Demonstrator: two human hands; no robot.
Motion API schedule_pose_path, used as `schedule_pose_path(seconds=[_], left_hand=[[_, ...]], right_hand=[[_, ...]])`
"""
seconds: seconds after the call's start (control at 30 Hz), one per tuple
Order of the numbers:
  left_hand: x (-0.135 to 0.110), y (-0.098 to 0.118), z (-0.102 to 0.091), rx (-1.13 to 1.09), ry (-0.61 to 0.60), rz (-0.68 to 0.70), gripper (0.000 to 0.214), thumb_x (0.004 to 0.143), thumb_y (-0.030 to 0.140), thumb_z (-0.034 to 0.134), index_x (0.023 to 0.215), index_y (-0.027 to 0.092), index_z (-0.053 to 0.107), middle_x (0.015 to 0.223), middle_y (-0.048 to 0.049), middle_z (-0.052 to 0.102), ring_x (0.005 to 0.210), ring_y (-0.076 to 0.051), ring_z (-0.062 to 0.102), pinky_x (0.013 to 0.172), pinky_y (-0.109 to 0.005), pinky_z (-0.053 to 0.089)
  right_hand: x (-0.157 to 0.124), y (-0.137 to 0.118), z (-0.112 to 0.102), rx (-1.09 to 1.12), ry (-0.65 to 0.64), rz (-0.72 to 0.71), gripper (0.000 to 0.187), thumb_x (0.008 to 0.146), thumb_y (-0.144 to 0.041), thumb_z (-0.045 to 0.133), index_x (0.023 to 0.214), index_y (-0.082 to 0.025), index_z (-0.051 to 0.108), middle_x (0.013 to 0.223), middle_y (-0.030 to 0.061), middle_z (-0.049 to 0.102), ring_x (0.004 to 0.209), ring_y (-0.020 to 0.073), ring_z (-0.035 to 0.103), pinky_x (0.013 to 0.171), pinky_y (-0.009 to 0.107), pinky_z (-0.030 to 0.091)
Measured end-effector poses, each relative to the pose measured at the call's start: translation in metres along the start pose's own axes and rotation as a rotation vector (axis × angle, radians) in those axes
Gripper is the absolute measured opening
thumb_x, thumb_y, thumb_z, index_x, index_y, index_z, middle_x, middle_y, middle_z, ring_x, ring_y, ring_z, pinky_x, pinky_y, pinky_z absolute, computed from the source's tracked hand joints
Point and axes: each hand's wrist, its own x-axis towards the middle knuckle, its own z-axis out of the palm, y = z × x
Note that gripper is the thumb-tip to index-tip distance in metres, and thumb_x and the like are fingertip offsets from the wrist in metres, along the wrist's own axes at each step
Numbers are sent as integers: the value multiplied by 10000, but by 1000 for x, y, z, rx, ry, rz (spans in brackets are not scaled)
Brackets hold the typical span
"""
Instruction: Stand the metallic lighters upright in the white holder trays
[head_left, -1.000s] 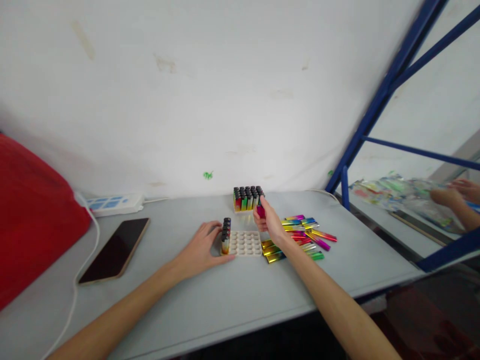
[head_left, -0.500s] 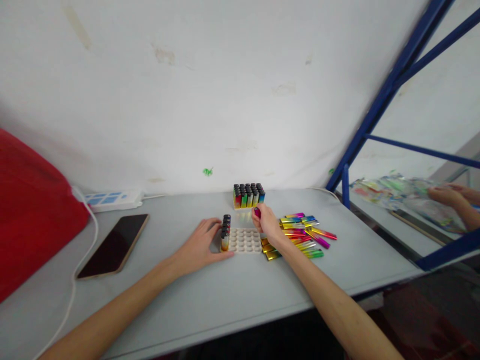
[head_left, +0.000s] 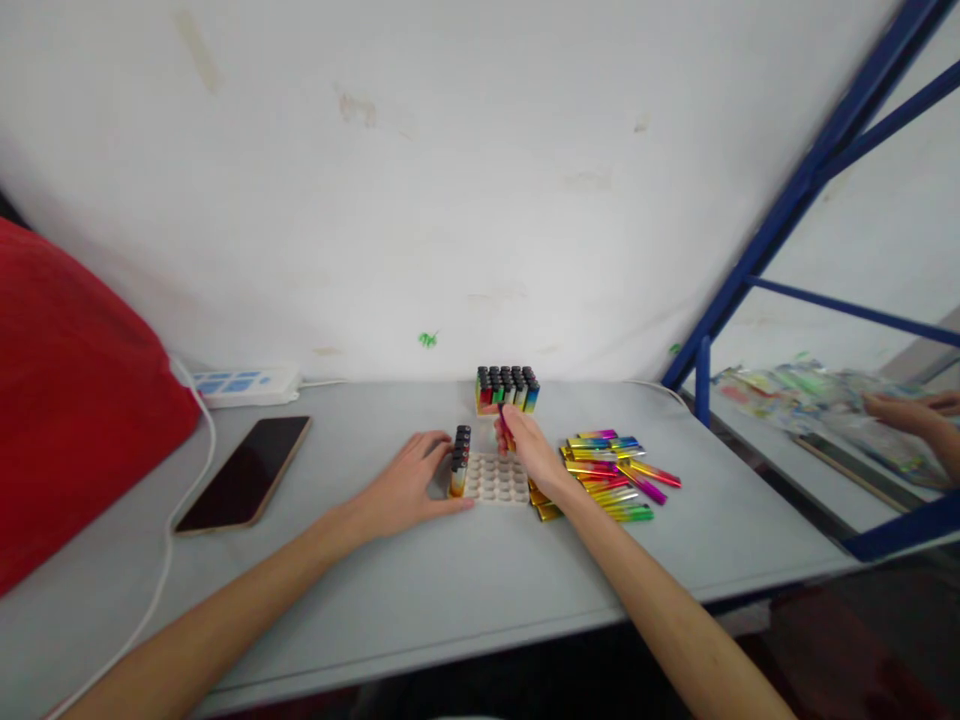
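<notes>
A white tray with round holes (head_left: pixel 496 481) lies on the grey table (head_left: pixel 465 570). One row of lighters (head_left: pixel 459 461) stands in its left column. My left hand (head_left: pixel 409 485) rests flat against the tray's left side, fingers spread. My right hand (head_left: pixel 534 452) is closed on a pink lighter (head_left: pixel 504 430), held above the far edge of the tray. A heap of loose rainbow-coloured lighters (head_left: pixel 611 468) lies just right of the tray. A full tray of lighters (head_left: pixel 508 389) stands behind, near the wall.
A dark phone (head_left: pixel 244 473) lies at the left, beside a white power strip (head_left: pixel 244 384) with a cable and a red bag (head_left: pixel 67 400). A blue metal frame (head_left: pixel 787 230) bounds the table's right side. Beyond it, another person's hands (head_left: pixel 911 415) handle plastic packets.
My right hand carried the pink lighter from beside the full tray leftward, to above the holed tray's far edge. The left hand has stayed on the tray. The view shifted slightly.
</notes>
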Motion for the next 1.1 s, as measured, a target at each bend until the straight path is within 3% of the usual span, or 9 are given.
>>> schedule_pose_path(seconds=[0.13, 0.3, 0.4, 0.5, 0.7, 0.83, 1.0, 1.1], left_hand=[[0, -2, 2, 5, 6, 4, 724, 792, 718, 824, 1301, 215, 715, 1408, -178, 668, 1320, -404, 625, 1176, -558, 506], [-1, -3, 2, 21, 1, 20, 730, 805, 735, 808, 1304, 211, 712, 1407, -176, 668, 1323, -403, 617, 1179, -558, 500], [-1, -3, 2, 26, -15, 20, 722, 816, 727, 804, 1299, 198, 713, 1406, -185, 664, 1333, -410, 608, 1180, -561, 496], [-1, -4, 2, 25, -21, 24, 731, 813, 718, 811, 1326, 208, 704, 1416, -181, 661, 1343, -409, 602, 1188, -563, 485], [-1, -7, 4, 26, -15, 36, 750, 806, 729, 814, 1343, 218, 697, 1420, -169, 664, 1329, -396, 612, 1189, -552, 484], [-1, -7, 3, 38, -7, 36, 737, 809, 733, 808, 1320, 213, 707, 1410, -177, 667, 1314, -398, 618, 1177, -556, 493], [0, -6, 0, 30, -35, 31, 733, 835, 728, 785, 1346, 210, 688, 1438, -171, 653, 1344, -398, 607, 1193, -551, 481], [0, -10, 0, 37, -49, 37, 730, 850, 733, 766, 1358, 217, 676, 1458, -172, 640, 1360, -396, 595, 1200, -544, 476]], right_hand=[[-3, -1, 1, -128, -21, -67, 566, 932, -798, 575, 1051, -256, 685, 791, 6, 632, 743, 209, 629, 709, 337, 580], [-9, -6, 5, -134, -37, -128, 403, 997, -662, 582, 1076, -269, 624, 992, 47, 796, 1009, 248, 769, 965, 382, 593], [-12, -8, 7, -325, -4, -194, 307, 1028, -563, 586, 1111, -269, 607, 1012, 59, 824, 1009, 263, 789, 924, 384, 587], [-12, -8, 7, -486, -101, -233, 245, 1029, -501, 605, 1105, -269, 590, 935, 44, 823, 886, 257, 793, 831, 362, 572], [-13, -7, -1, -527, -216, -262, 175, 1051, -429, 592, 1103, -269, 543, 917, 27, 819, 844, 234, 781, 806, 348, 565], [-13, -4, -5, -563, -308, -261, 117, 1025, -339, 664, 1043, -270, 572, 1033, 45, 817, 966, 238, 772, 861, 355, 567], [-9, 1, -6, -841, -273, -308, 131, 984, -265, 742, 1000, -231, 616, 1025, 77, 766, 974, 252, 709, 864, 341, 517], [-7, -1, -7, -894, -284, -321, 145, 977, -291, 766, 976, -203, 650, 1001, 87, 750, 973, 250, 685, 870, 335, 500]])
